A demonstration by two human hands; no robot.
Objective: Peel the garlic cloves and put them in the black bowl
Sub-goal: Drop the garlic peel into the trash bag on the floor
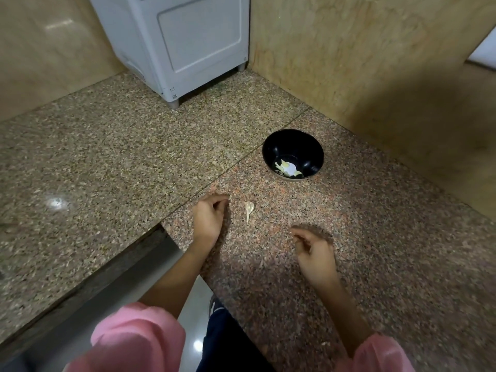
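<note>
Left hand (208, 216), fingers loosely curled with the tips perhaps pinching a small pale scrap, rests just left of the garlic piece (249, 209) on the granite counter (375, 237). That piece lies between the hands, its long axis running toward the person, nearer the left. Right hand (314, 251) hovers loosely curled, apparently empty. Beyond the garlic piece and to its right stands the black bowl (293, 154), holding pale cloves (287, 166).
</note>
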